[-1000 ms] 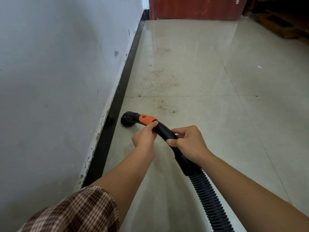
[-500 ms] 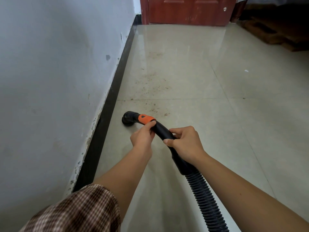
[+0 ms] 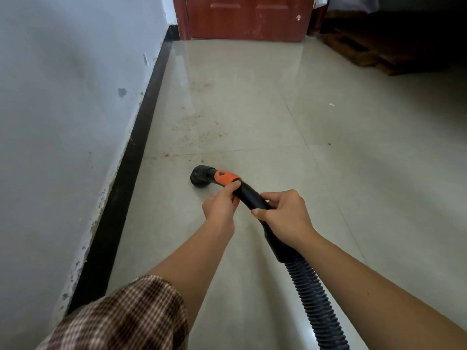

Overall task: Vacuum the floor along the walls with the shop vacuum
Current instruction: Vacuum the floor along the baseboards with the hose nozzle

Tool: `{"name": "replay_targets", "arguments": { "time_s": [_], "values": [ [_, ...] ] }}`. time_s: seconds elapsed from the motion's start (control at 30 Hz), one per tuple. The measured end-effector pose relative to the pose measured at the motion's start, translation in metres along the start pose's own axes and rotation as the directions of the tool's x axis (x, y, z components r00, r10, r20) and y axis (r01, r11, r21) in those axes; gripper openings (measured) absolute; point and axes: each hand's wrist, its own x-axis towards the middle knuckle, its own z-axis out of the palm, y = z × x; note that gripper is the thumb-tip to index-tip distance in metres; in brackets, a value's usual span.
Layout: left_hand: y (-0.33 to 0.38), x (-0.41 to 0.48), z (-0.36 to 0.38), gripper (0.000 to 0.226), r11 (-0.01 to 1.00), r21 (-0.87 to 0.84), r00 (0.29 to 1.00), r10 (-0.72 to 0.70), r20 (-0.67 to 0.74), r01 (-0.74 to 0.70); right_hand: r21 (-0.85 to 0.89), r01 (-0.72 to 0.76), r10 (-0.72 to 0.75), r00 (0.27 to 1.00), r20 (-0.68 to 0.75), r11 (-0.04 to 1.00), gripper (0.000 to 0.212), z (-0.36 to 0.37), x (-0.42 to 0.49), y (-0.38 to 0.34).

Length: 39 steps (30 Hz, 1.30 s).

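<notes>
Along the floor's left edge, a pale grey plastered wall meets a black skirting strip, chipped where paint and strip join. Just right of it, on the glossy beige tiled floor, a loose scatter of brown grit lies between the skirting and the middle of the floor, toward the far edge where a red-brown wooden door stands.

The round black vacuum nozzle sits mouth-down on the tile, short of that grit and apart from the skirting, with a band of bare floor between them. Behind it comes a bright orange collar, then the curved black rigid wand.

Your left hand grips the wand just behind the collar, fingers curled round it and thumb tip touching the orange. Your right hand wraps the wand further back, thumb laid along its top. The ribbed black hose trails off toward the floor's near right corner.

The wand's long axis runs from that near right corner up and left, so the nozzle lies ahead and left of both hands, with your left hand the nearer. The grit is straight beyond the nozzle, so a forward push along that axis looks like the move, with a leftward nudge to close on the skirting.
</notes>
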Motion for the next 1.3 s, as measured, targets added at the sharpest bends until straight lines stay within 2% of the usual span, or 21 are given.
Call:
{"name": "replay_targets", "arguments": {
  "time_s": [0.63, 1.13, 1.3],
  "values": [
    [-0.037, -0.008, 0.047, 0.009, 0.995, 0.062, 0.99, -0.082, 0.119, 0.075, 0.002, -0.056, 0.056, 0.993, -0.108, 0.998, 0.007, -0.048, -0.001, 0.027],
    [-0.019, 0.031, 0.046, 0.014, 0.998, 0.05, 0.999, -0.035, 0.032, 0.033, 0.158, -0.103, 0.11, 0.993, -0.037, 0.982, 0.013, -0.026, 0.039, 0.019],
    [-0.01, 0.039, 0.038, 0.015, 0.999, 0.042, 1.0, -0.014, -0.013, 0.015, 0.16, -0.131, 0.134, 0.991, -0.008, 0.978, 0.034, -0.015, 0.049, 0.014]
  ]
}}
